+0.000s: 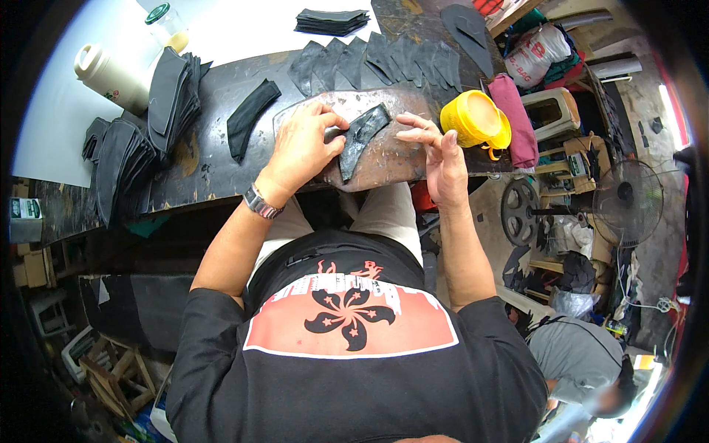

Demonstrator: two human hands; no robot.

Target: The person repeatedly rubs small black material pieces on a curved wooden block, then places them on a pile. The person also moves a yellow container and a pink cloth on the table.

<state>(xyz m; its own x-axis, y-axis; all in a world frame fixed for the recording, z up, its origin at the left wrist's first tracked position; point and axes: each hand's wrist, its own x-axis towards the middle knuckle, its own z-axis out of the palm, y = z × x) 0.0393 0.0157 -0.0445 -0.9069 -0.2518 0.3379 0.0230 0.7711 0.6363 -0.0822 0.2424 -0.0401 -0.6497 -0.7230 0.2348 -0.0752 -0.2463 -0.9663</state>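
Workpiece [363, 142]: curved black strip with a glossy, mottled surface; lies on the worn slab [402, 164], between the two hands, its upper end angled toward the right hand.
Left hand [301, 151]: thumb and forefinger narrowly spaced at the left edge of the workpiece (whether they pinch that edge cannot be told); wristwatch [261, 203] on this wrist.
Right hand [445, 168]: fingers spread wide, palm turned inward, nothing between them; fingertips near the upper end of the workpiece, apart from it.
Yellow cup [467, 122]: just beside the right thumb, with tan contents; maroon cloth roll [512, 122] adjoins it on the right.
Single strip [252, 118]: plain black, curved, on the dark tabletop [207, 173], left of the slab.
Row of pieces [399, 59]: dark, curved, partly overlapping, beyond the slab.
Stacks: one neat black stack [332, 22] on the white sheet [255, 26] at the far side; fanned black stacks [171, 103] at the left.
Containers: cream jug [112, 80] and green-lidded jar [167, 28] (both at far left).
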